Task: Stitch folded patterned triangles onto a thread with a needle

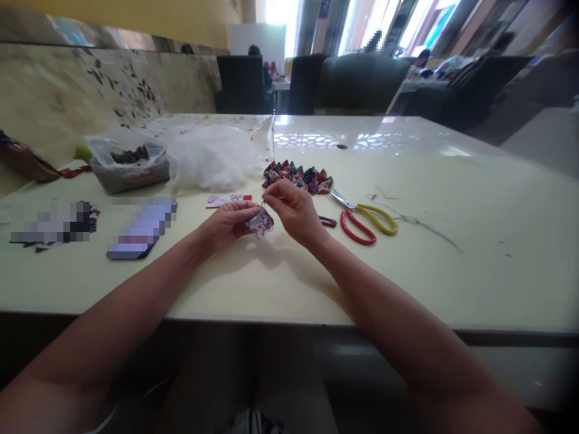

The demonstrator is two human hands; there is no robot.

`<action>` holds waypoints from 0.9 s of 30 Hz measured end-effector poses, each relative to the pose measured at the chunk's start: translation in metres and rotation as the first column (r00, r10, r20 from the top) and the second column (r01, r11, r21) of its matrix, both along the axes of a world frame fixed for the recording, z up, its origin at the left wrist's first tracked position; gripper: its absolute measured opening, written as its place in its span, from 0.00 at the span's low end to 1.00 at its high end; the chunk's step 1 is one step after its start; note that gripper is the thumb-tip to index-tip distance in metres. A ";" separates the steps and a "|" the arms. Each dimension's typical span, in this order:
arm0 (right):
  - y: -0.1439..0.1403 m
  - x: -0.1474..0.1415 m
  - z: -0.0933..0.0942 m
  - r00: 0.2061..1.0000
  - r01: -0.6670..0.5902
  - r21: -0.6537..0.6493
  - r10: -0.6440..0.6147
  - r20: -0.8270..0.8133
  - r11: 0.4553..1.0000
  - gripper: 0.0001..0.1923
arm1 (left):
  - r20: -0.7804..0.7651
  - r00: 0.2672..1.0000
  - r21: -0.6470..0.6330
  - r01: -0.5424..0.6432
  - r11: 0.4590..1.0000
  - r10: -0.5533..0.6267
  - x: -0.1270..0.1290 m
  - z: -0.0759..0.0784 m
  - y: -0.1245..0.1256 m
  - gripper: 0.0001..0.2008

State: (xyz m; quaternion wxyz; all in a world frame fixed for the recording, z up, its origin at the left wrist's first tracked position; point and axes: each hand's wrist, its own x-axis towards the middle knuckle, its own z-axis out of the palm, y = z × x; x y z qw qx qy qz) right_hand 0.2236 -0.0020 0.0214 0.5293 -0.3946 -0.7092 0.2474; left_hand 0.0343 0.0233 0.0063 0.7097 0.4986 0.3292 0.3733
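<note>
My left hand [227,222] pinches a small piece of floral fabric [261,223], light with dark and reddish marks, above the table. My right hand [292,208] is closed in a pinch at the fabric's upper edge. Whatever lies between its fingertips is too small to make out. Just behind the hands sits a cluster of small stuffed fabric pieces [298,173] in mixed prints. A flat strip of printed cloth [226,200] with a red end lies behind my left hand. Scissors [368,223] with one red and one yellow handle rest right of my right hand, beside a small dark clip-like object [327,222].
White fluffy stuffing [212,158] lies in the back left, next to a plastic bag [129,172] with dark bits inside. A phone [142,232] and a blurred fabric stack [56,226] are at left. Loose threads [420,224] spread at right. Dark chairs [362,84] stand beyond the table.
</note>
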 end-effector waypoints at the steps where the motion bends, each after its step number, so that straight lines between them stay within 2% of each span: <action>1: 0.001 0.001 0.000 1.000 0.008 -0.028 -0.008 -0.017 1.000 0.08 | -0.014 1.000 0.012 -0.003 1.000 0.003 0.000 0.000 0.000 0.14; 6: 0.003 0.003 0.001 0.995 -0.061 -0.181 0.045 -0.091 0.982 0.09 | -0.086 0.989 0.170 -0.105 0.980 0.120 -0.003 -0.002 0.003 0.13; 10: 0.000 0.001 0.001 1.000 -0.019 -0.107 0.020 0.012 0.994 0.08 | -0.105 0.966 0.269 -0.201 0.942 0.236 -0.005 0.000 0.005 0.12; 14: 0.001 0.001 -0.001 0.993 0.064 -0.011 -0.062 0.101 0.998 0.09 | -0.106 0.953 0.333 -0.234 0.913 0.283 -0.004 0.002 0.003 0.12; 22: 0.004 -0.001 -0.003 0.981 0.072 -0.044 -0.062 0.186 0.996 0.07 | -0.106 0.938 0.418 -0.259 0.871 0.330 -0.002 0.001 0.004 0.09; 27: 0.002 -0.001 -0.003 0.977 0.075 -0.065 -0.060 0.203 0.995 0.07 | -0.109 0.941 0.420 -0.247 0.873 0.319 -0.002 0.001 0.003 0.09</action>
